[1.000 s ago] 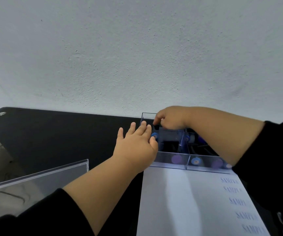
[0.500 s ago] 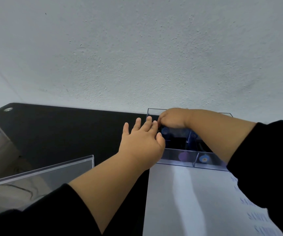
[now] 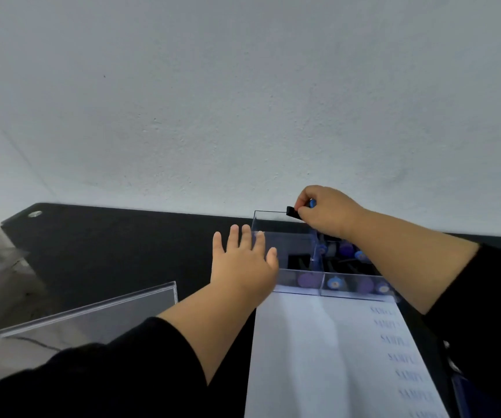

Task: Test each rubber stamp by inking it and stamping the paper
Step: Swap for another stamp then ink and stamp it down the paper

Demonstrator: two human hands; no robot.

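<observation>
A: Nearest us, what carries the work?

B: The white sheet of paper point(image 3: 318, 351) lies flat on the black glossy bench point(image 3: 107, 251), with a column of blue SAMPLE prints point(image 3: 400, 351) down its right edge. A clear acrylic panel point(image 3: 86, 315) stands to the left.

A: And past the paper?

B: A clear plastic divided box point(image 3: 306, 286) touches the paper's far edge, with blue and purple stamp handles lying in its compartments. The left hand point(image 3: 243, 267) rests against the box's left end, its grip open with straight, spread fingers.

A: The stamp itself?

B: The right hand point(image 3: 327, 211) pinches a small black rubber stamp with a blue handle point(image 3: 293, 212), lifted over the box's far rim. I judge it light and rigid, the smooth handle a bit slippery; hold the handle and keep fingers off the face.

A: Behind that?

B: A pale, rough-textured wall point(image 3: 243, 101) rises straight from the bench's far edge.
</observation>
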